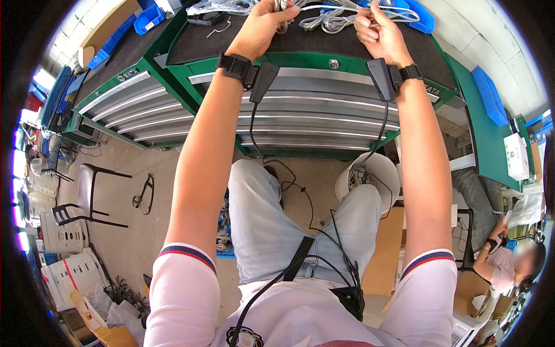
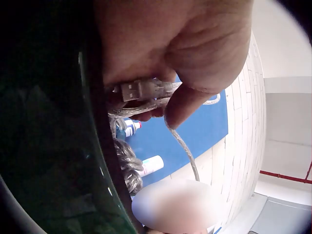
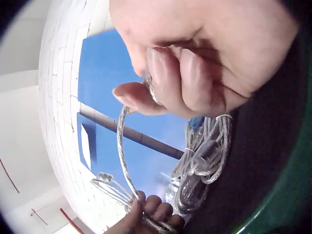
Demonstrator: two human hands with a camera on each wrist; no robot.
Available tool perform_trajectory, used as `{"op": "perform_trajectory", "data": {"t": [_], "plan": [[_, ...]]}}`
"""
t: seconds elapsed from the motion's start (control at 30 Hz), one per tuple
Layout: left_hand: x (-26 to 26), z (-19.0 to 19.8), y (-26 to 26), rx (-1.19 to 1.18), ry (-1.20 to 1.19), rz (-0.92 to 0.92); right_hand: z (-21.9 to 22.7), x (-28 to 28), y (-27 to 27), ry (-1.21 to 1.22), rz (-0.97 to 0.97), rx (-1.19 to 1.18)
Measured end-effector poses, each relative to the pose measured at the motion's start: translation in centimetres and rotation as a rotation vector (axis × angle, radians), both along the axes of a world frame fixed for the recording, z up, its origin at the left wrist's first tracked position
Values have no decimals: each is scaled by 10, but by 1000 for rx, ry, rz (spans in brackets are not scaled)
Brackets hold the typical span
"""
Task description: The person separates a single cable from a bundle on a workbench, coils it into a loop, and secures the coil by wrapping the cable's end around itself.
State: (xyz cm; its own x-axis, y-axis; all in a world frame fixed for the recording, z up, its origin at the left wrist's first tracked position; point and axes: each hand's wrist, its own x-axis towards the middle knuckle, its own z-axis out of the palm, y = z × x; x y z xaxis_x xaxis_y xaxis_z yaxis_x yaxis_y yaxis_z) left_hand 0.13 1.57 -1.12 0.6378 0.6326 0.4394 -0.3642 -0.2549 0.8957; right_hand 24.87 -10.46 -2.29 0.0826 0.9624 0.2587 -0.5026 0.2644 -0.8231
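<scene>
My left hand (image 1: 258, 29) grips a looped grey cable (image 1: 281, 8) above the dark worktop; in the left wrist view its metal USB plug (image 2: 129, 91) lies under the palm, with a strand (image 2: 184, 148) hanging past the thumb. My right hand (image 1: 381, 36) pinches the same braided cable (image 3: 121, 146), its fingers curled round it in the right wrist view, and the strand runs across to the left hand (image 3: 146, 214). Bundled clear cables (image 1: 330, 22) lie on the worktop between the hands, seen close up as a tied coil (image 3: 209, 156) in the right wrist view.
The green tool cabinet (image 1: 300, 61) carries the dark mat. A blue bin (image 1: 425, 16) stands at the back right, another blue bin (image 1: 148, 20) at the left. Plastic bags (image 1: 222, 7) lie near the left hand. A white bucket (image 1: 390, 173) stands below; a person (image 1: 502, 263) is at the right.
</scene>
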Motion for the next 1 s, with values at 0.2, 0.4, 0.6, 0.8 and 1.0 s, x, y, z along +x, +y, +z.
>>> {"op": "perform_trajectory", "data": {"t": [0.2, 0.4, 0.6, 0.8, 1.0], "plan": [[-6, 6, -7, 121, 183, 82, 14, -20, -7, -249, -110, -21], [-5, 2, -11, 385, 264, 64, 27, -37, -16, -347, -133, -12], [1, -2, -13, 315, 342, 97, 20, -35, -17, -759, -141, 95], [3, 0, -13, 438, 397, 52, 14, -38, -14, -783, -237, 52], [1, 3, -7, 416, 397, 32, 28, -44, -22, -554, -179, -124]]}}
